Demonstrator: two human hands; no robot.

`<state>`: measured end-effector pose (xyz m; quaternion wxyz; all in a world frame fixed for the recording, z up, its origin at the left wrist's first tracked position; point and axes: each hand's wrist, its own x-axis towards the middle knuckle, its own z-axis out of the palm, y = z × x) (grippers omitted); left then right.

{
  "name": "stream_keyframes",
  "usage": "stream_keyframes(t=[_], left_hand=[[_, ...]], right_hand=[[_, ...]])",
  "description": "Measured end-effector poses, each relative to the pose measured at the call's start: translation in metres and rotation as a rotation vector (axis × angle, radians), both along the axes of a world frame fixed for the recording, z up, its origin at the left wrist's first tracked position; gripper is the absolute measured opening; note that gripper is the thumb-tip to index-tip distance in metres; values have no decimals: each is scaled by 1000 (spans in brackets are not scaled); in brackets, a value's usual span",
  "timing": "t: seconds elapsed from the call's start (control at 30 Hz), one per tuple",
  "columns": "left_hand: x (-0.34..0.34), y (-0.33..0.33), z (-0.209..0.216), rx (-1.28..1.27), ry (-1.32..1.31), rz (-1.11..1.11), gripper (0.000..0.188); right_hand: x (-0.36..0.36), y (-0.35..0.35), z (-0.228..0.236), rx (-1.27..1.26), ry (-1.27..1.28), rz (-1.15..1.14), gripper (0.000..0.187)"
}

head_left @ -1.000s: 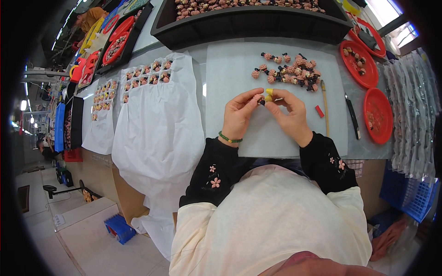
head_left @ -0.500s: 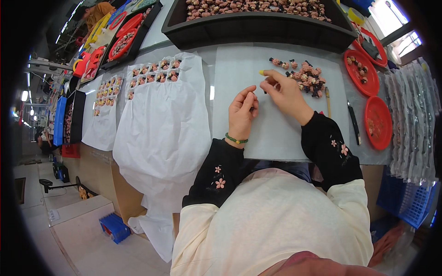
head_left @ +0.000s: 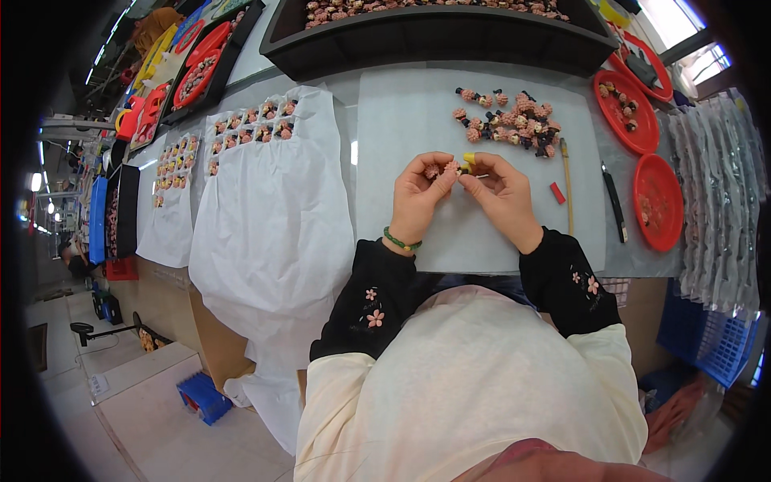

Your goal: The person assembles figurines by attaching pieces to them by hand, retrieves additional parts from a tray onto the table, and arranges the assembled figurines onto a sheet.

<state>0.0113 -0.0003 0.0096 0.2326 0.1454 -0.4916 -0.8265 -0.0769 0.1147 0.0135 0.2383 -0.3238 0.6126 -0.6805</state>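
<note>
My left hand [head_left: 415, 201] pinches a small pink doll-like figurine [head_left: 451, 167] with dark parts between thumb and fingertips, over a pale work sheet [head_left: 393, 120]. From the other side, my right hand [head_left: 507, 205] closes thumb and fingers on the same figurine; its index fingertip wears a yellow cover [head_left: 469, 158]. Fingers hide part of the figurine. Just beyond my hands lies a loose pile of similar pink and black figurines [head_left: 522, 120]. Right of my right hand are a small red block [head_left: 556, 193], a thin wooden-handled brush or stick [head_left: 569, 181] and a black pen-like tool [head_left: 614, 201].
A large black bin [head_left: 434, 48] of pink figurines stands at the back. Two red dishes [head_left: 679, 233] hold small pieces at right, beside hanging clear plastic packs [head_left: 715, 201]. On the left, a white sheet [head_left: 273, 209] and a smaller sheet carry rows of figurines.
My right hand has moved nearer, and both hands now meet on a figurine. The red block, not visible before, now shows beside my right hand. The view has shifted slightly.
</note>
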Motion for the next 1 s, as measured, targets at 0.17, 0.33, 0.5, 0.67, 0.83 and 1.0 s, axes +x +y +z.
stream_keyframes(t=[0.17,0.33,0.5,0.67,0.83,1.0], left_hand=[[3,-5,-5,-19,22,-81,21],[3,-6,-5,17,51,-93,23],[3,-8,6,351,81,-163,28],[1,-3,2,135,62,-104,30],[2,-3,-4,-74,-16,-112,31],[0,-1,-4,-108,-96,-120,37]], right_hand=[[-1,2,-1,-38,238,-67,35],[0,2,2,-30,238,-87,36],[-1,3,2,-64,183,-57,28],[-4,3,0,-129,-58,30,18],[-4,1,2,-83,-128,84,14],[-4,-1,4,-18,-171,13,14]])
